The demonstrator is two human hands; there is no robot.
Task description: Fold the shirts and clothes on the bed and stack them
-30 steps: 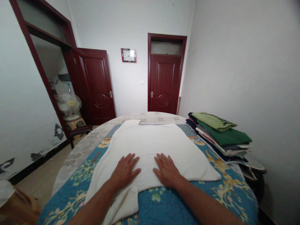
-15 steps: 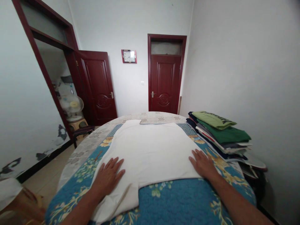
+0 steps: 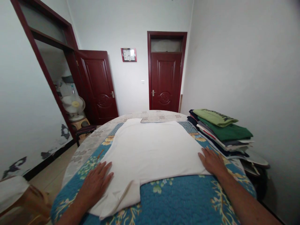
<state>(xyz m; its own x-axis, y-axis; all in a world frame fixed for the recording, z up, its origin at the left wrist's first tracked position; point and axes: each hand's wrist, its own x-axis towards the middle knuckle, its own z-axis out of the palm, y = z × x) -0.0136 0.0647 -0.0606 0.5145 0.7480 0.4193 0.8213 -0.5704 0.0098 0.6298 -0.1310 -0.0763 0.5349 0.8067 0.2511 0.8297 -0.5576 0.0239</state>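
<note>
A white shirt (image 3: 152,150) lies spread over a blue floral quilted cloth (image 3: 173,200), and its near-left sleeve is creased and partly folded over. My left hand (image 3: 97,181) rests on the shirt's left edge, fingers extended and a little apart. On the right, my right hand (image 3: 212,161) is at the shirt's right sleeve end, palm down with the fingers stretched out. Neither hand grips the fabric.
A stack of folded clothes, topped by a light green shirt (image 3: 215,117), stands at the table's right side. Under the quilt is a patterned tablecloth (image 3: 93,140). Stools (image 3: 30,200) stand at lower left. A fan (image 3: 73,104) is beyond the open door (image 3: 98,84).
My left hand has slid left and slightly down along the shirt's edge. My right hand has moved outward to the right, toward the sleeve end. The shirt lies in nearly the same place.
</note>
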